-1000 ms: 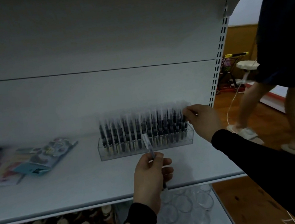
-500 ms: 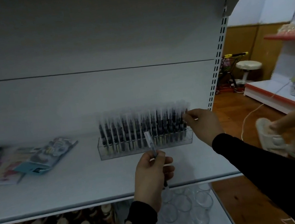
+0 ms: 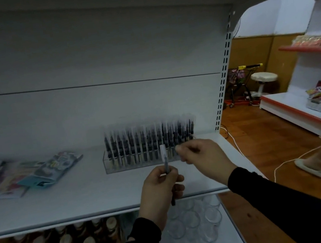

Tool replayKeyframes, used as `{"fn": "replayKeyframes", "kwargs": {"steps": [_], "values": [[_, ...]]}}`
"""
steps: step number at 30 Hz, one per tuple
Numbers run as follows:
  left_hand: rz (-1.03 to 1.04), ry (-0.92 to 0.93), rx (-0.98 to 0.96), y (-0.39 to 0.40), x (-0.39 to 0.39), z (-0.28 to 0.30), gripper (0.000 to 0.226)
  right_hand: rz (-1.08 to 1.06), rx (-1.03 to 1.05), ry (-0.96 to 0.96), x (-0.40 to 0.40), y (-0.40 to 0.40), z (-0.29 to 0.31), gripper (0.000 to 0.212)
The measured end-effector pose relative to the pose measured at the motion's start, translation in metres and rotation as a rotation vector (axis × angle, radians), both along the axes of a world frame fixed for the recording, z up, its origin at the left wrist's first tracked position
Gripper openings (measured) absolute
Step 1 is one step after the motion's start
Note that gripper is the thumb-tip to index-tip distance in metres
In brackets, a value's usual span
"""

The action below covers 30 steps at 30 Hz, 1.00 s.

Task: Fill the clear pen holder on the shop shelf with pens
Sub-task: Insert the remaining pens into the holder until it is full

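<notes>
Pen (image 3: 165, 162) upright in left hand (image 3: 158, 191)

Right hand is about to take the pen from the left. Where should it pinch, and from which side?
Probably the upper barrel of the pen, just below its pale cap, coming in from the right. The left hand wraps the lower barrel, leaving only the top free and upright. The right hand already sits to that side, level with the cap, in front of the holder.
</notes>
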<state>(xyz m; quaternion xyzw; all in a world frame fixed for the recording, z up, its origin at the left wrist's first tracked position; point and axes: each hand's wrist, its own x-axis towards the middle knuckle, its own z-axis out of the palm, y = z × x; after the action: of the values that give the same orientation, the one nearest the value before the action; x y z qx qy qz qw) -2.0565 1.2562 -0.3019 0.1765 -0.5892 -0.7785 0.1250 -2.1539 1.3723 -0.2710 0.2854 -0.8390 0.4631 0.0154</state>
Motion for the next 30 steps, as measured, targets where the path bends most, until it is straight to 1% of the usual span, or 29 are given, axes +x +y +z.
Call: {"fn": "replayKeyframes", "kwargs": {"steps": [3,6,11,13,14,16,18,21,23,25,27,30], "values": [[-0.041,-0.005,-0.017,0.006,0.006,0.002,0.009,0.074,-0.046,-0.083,0.016,0.001,0.003,0.023],[-0.086,-0.006,-0.066,0.011,0.010,0.008,0.011,0.110,-0.054,-0.111,0.025,0.005,0.005,0.024],[-0.159,-0.017,-0.173,0.016,0.012,0.018,0.013,0.087,-0.228,-0.249,0.028,0.015,0.010,0.017],[-0.165,-0.033,-0.296,0.013,0.009,0.017,0.015,0.056,-0.240,-0.238,0.026,0.020,0.011,0.017],[-0.150,-0.047,-0.393,0.010,0.006,0.015,0.017,0.028,-0.246,-0.226,0.024,0.023,0.012,0.016],[-0.095,-0.090,-0.669,-0.001,0.002,0.010,0.025,-0.030,-0.258,-0.197,0.019,0.031,0.013,0.012],[-0.057,-0.155,-0.928,-0.015,-0.001,0.003,0.039,-0.071,-0.250,-0.156,0.013,0.040,0.012,0.010],[-0.077,-0.248,-1.143,-0.037,-0.010,-0.012,0.056,-0.137,-0.212,-0.078,0.000,0.052,0.008,0.008],[-0.115,-0.341,-1.298,-0.048,-0.016,-0.024,0.064,-0.181,-0.184,-0.033,-0.008,0.057,0.007,0.017],[-0.142,-0.414,-1.399,-0.056,-0.022,-0.035,0.069,-0.209,-0.146,-0.002,-0.015,0.060,0.007,0.021],[-0.154,-0.455,-1.458,-0.059,-0.025,-0.045,0.077,-0.218,-0.099,0.024,-0.023,0.062,0.007,0.028],[-0.122,-0.460,-1.528,-0.056,-0.025,-0.053,0.104,-0.228,-0.064,0.071,-0.035,0.061,0.009,0.031]]}}
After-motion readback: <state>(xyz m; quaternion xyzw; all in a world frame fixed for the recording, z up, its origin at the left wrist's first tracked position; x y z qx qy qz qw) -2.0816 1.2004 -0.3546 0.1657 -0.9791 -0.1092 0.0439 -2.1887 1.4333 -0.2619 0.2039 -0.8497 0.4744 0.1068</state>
